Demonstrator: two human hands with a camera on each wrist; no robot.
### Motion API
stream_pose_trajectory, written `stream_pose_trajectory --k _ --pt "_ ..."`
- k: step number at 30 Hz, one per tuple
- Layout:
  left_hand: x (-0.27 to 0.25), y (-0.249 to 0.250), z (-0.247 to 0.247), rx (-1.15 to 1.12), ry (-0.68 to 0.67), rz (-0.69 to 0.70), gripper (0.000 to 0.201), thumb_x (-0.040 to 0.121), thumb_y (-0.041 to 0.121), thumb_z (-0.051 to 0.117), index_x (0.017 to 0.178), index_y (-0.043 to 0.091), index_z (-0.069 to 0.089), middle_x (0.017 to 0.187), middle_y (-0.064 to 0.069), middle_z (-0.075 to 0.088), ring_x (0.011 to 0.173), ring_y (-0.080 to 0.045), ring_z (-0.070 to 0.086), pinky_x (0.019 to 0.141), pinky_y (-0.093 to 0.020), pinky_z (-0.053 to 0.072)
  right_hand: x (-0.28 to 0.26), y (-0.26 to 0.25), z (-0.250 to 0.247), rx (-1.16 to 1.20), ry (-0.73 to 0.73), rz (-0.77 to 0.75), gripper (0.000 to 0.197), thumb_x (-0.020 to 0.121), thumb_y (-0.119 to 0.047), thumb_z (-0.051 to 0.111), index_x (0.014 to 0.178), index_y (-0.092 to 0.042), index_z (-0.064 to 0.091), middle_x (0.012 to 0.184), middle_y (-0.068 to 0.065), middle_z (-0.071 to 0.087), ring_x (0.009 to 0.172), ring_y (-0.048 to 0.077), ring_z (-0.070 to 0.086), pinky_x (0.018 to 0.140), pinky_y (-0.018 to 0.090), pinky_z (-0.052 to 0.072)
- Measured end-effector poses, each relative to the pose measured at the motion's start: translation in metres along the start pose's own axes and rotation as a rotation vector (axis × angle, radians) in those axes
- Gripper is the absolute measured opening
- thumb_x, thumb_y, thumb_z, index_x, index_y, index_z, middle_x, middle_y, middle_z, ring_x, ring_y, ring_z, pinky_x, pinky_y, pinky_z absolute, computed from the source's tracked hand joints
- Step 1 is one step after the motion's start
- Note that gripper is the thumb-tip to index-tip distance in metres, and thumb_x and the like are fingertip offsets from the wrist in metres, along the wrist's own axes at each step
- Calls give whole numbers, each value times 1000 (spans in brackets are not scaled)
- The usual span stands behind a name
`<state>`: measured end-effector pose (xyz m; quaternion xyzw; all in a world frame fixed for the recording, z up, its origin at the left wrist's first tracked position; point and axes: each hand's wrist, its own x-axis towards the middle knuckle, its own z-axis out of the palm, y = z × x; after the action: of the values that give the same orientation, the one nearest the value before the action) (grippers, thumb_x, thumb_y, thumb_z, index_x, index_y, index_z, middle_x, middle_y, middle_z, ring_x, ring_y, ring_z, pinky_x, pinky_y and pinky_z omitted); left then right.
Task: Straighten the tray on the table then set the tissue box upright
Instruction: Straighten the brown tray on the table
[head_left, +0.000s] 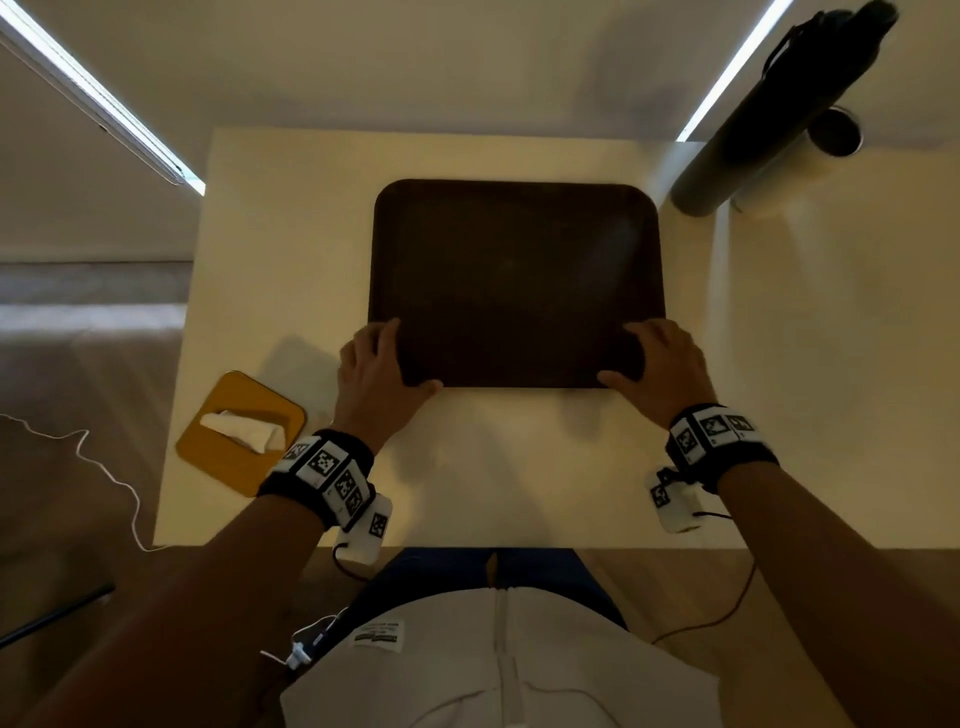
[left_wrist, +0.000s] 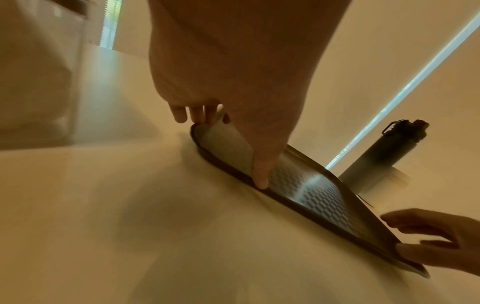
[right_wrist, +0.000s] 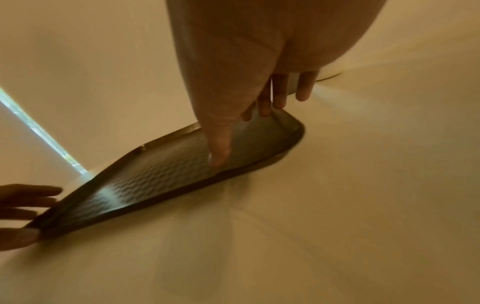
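Observation:
A dark brown tray (head_left: 514, 280) lies flat on the white table (head_left: 519, 467), its sides about parallel to the table's edges. My left hand (head_left: 402, 358) holds its near left corner, thumb along the near rim and fingers on the left side. My right hand (head_left: 621, 353) holds the near right corner the same way. The left wrist view shows the thumb (left_wrist: 261, 181) on the tray's patterned floor (left_wrist: 319, 191). The right wrist view shows the right thumb (right_wrist: 218, 158) likewise. The tissue box (head_left: 239, 431) sits skewed at the table's left edge, its yellow face and white tissue turned toward me.
A tall dark bottle (head_left: 769, 119) stands just off the tray's far right corner, with a pale cylinder (head_left: 831, 135) beside it. The table's near edge runs just under my wrists. A white cable (head_left: 104, 467) trails on the floor at the left.

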<state>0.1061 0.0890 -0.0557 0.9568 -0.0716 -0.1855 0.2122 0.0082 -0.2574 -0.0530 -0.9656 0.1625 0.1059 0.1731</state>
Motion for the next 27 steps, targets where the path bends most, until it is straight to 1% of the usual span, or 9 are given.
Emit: stream_pose_trajectory --k 1,3,4,6,8,10,15,19,27 --pt "-4 -2 2 -6 1 -62 108 73 54 80 155 16 21 155 -14 25 142 -39 24 115 -51 27 -2 8 -1 3 -10 59 80 78 -54 72 141 -16 42 146 14 38 133 36 36 110 52 31" --pt "-9 -5 5 -6 13 -106 119 67 55 83 156 15 15 156 -15 22 142 -41 21 114 -53 27 -6 19 1 21 -41 148 94 75 -61 71 147 -15 32 153 15 30 139 37 29 114 53 27" --pt "-10 -8 6 -7 19 -110 120 66 56 84 156 15 15 155 -15 22 141 -42 22 113 -53 28 -7 24 3 35 -46 175 100 73 -65 70 148 -15 28 154 15 28 139 37 27 114 54 27" --pt "-10 -11 6 -23 27 -132 121 64 56 85 155 16 16 153 -15 25 138 -43 26 110 -53 31 -9 30 6 67 -42 200 104 69 -70 70 148 -19 26 151 15 34 138 37 30 113 54 27" --pt "-8 -10 6 -44 25 -173 122 63 55 86 154 15 15 151 -17 26 137 -43 27 109 -52 32 -9 31 7 84 -52 208 104 67 -71 71 148 -22 27 145 15 42 135 38 34 112 53 27" --pt "-5 -9 5 -62 18 -194 123 63 53 86 154 14 14 149 -17 26 136 -43 27 109 -52 32 -9 31 6 95 -78 214 106 65 -71 72 148 -22 27 142 16 46 134 38 34 112 52 27" --pt "-1 -10 1 -45 -6 -223 120 59 56 87 151 19 20 144 -19 32 133 -44 31 107 -52 34 -4 31 8 113 -87 235 105 64 -67 76 146 -19 30 139 17 47 133 38 34 110 54 28" --pt "4 -9 -3 -25 -48 -254 117 61 56 87 152 20 22 145 -19 35 135 -42 30 108 -53 34 -1 31 9 134 -82 238 102 64 -64 78 144 -20 32 135 17 48 130 39 36 109 55 30" --pt "30 -8 -10 -35 -43 -252 117 60 60 86 152 21 25 139 -21 40 131 -41 33 108 -51 33 27 26 -3 117 -66 238 98 63 -62 80 140 -19 37 130 17 50 128 38 37 106 53 32"
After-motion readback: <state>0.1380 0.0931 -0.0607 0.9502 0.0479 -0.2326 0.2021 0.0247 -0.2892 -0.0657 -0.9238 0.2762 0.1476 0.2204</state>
